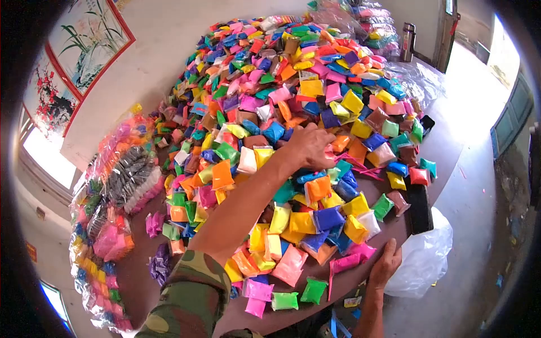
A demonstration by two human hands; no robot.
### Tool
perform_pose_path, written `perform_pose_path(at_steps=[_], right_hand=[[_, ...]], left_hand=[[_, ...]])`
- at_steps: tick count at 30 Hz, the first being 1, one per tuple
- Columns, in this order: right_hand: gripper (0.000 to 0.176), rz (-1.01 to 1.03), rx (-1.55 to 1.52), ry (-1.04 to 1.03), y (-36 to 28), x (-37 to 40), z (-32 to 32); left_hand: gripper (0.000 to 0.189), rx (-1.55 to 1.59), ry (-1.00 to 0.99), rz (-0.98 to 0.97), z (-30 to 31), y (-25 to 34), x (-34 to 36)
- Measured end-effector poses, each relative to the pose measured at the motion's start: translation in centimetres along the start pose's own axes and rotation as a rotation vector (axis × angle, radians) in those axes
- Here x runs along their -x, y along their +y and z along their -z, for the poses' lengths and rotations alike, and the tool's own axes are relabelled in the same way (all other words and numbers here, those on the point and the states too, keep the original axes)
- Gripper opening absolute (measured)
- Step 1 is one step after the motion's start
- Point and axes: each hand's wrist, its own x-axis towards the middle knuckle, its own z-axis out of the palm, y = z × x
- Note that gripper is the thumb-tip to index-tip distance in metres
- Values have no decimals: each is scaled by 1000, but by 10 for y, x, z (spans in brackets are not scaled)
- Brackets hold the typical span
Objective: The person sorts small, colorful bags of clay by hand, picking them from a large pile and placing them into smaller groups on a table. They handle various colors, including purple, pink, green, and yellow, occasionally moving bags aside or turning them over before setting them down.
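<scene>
L hand (307,147) reaches far into packet pile (270,84), back up, fingers curled down among packets; grip can't tell. R hand (386,263) lies flat, empty, on table (352,284) edge, just beside pink packet (345,262). Pile runs fwd-left, away from body; L hand nearer its middle.

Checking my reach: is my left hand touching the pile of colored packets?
Touching. The head view shows the left hand lying on the pile of colored packets, fingers curled down among them with no gap visible.

dense packet heap (293,101) across table (135,270), bare strip by bagged bundles (112,186)
</scene>
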Motion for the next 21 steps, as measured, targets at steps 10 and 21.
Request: perform_pose_path(at_steps=[10,21], right_hand=[[34,-44,-58,-35,-7,2,1],[39,22,68,28,-2,0,-2]], left_hand=[[40,-230,-60,255,45,-46,15],[46,-98,392,460,75,-112,80]])
